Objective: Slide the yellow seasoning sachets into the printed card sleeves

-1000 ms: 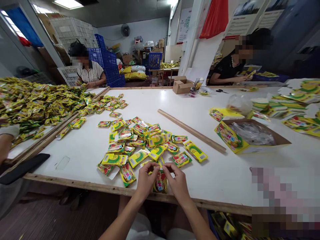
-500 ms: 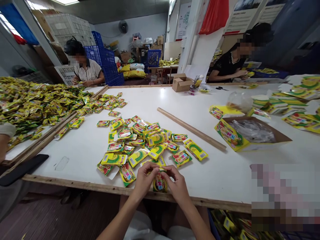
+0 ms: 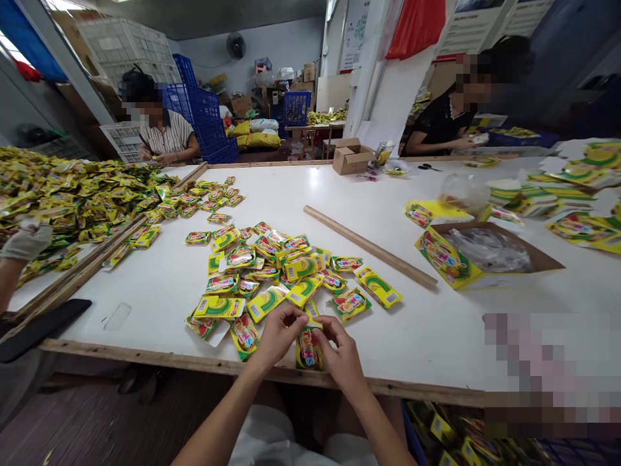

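Observation:
Near the table's front edge, my left hand (image 3: pixel 282 333) and my right hand (image 3: pixel 340 349) meet over a small yellow-and-green printed box (image 3: pixel 308 348). My left fingers pinch its upper left corner; my right thumb and fingers grip its upper right side. The box stands with its colourful lettered face toward me, its lower end near the wooden table edge. Just beyond my hands lies a loose pile of similar boxes (image 3: pixel 269 303) and shiny packets, some overlapping. Another yellow box (image 3: pixel 378 288) lies to the right of the pile.
A wooden strip (image 3: pixel 369 246) lies across the white table (image 3: pixel 427 343). An open display carton (image 3: pixel 444 259) holding clear plastic stands at right. A large packet heap (image 3: pixel 87 194) fills the left, where a co-worker's gloved hand (image 3: pixel 29 239) reaches in. Two other people sit across the table.
My left hand has shifted slightly up along the box top, and more of the box's printed face shows. A co-worker's gloved hand has come into view at the left.

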The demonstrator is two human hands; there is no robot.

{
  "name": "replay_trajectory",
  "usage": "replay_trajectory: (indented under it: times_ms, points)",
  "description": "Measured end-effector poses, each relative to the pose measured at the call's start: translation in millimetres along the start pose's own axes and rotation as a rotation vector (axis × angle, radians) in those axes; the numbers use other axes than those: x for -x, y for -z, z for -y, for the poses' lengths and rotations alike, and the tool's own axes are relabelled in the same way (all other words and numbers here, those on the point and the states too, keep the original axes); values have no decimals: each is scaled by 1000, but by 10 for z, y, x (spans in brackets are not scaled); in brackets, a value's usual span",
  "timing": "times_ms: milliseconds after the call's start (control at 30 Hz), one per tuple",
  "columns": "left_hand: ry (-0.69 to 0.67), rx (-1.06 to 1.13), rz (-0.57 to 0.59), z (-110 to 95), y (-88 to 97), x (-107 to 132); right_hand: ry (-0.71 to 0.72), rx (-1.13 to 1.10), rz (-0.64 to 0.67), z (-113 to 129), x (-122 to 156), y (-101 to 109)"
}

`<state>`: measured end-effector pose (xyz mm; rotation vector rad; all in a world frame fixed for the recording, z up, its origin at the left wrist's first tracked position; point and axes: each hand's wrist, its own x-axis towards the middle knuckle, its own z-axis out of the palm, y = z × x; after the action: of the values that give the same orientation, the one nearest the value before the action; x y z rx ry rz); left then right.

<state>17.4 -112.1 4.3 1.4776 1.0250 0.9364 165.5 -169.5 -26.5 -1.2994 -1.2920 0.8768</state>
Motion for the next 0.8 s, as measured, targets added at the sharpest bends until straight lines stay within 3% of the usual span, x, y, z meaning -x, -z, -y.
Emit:
replay_trajectory:
  times_ms: [133, 400, 667, 733, 800]
  points:
    - [-29, -31, 33, -14, 16, 13, 3, 10, -13, -18, 6, -14]
    - [-61, 138, -117, 173, -158, 239, 58, 75, -42, 93, 19, 5]
    - [-140, 50, -76, 160, -117, 264, 82, 84, -12, 175, -9, -14]
    - [-205, -47, -107, 165, -74, 257, 88, 123, -98, 245, 48, 92]
    - [-244, -197, -164, 198, -8, 241, 55, 207, -251, 311, 178, 380]
